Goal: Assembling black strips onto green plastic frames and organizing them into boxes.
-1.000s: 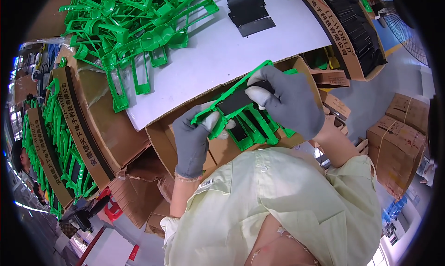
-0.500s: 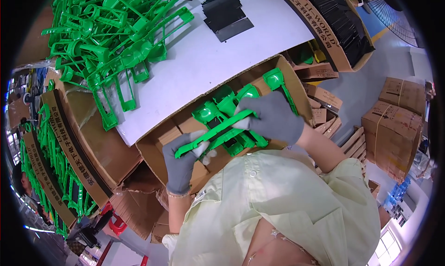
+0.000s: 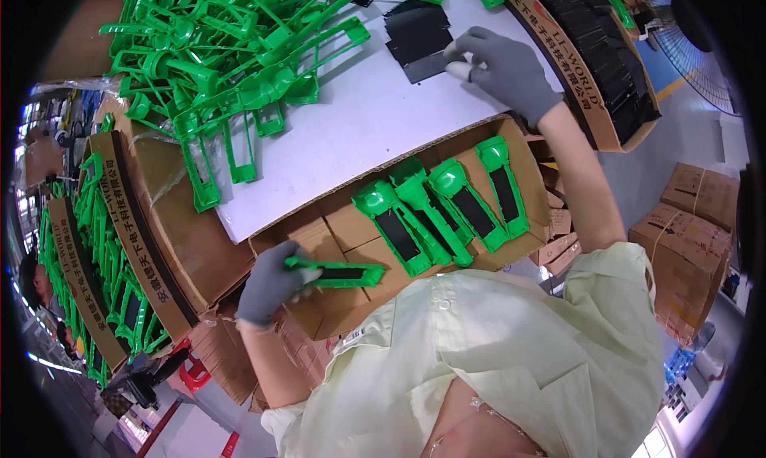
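Observation:
Over the left part of an open cardboard box (image 3: 343,302), my left hand (image 3: 271,286) is closed on one end of a green plastic frame (image 3: 367,275) with a black strip inside. Several more green pieces with cup-shaped heads and black inserts, such as this green piece (image 3: 503,188), lie side by side in the box's right part. My right hand (image 3: 511,73) reaches across the white tabletop (image 3: 359,123). Its thumb and fingers are curled round the right end of a black rectangular panel (image 3: 427,67), lowest in a small stack of black panels (image 3: 416,31).
A tangled heap of green plastic frames (image 3: 215,67) covers the table's far left. At the far right stands a carton of black panels (image 3: 594,55). Cartons filled with green parts (image 3: 104,219) line the left side. Strapped cardboard boxes (image 3: 678,258) and a fan (image 3: 694,55) are on the right.
My right hand has let go of the green frame and moved up to the black panels. My left hand has carried that frame leftward and lower over the box.

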`<state>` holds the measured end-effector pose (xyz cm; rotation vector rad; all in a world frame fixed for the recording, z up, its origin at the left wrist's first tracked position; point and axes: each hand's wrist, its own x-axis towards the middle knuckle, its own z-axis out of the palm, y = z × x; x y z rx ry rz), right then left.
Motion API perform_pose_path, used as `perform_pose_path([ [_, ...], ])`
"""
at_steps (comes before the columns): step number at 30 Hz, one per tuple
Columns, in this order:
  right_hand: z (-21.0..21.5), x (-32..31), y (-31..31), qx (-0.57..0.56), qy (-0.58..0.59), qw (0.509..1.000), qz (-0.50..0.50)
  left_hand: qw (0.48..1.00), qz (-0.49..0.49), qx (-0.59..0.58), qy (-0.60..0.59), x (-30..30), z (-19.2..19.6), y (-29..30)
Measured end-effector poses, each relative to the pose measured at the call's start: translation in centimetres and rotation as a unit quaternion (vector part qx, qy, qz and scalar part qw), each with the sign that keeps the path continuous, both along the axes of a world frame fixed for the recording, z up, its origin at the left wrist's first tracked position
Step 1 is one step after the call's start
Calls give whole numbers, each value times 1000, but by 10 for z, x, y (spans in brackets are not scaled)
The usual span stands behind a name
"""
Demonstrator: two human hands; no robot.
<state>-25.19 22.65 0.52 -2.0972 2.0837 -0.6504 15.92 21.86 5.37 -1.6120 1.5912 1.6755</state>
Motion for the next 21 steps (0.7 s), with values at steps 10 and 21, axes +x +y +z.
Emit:
perform_pose_path([
  [10, -9, -5, -14, 86, 47, 994, -47, 839, -43, -533, -104, -73, 10, -55],
  [21, 1, 3, 8, 123, -156, 979, -54, 693, -59, -707, 128, -93, -37, -146],
])
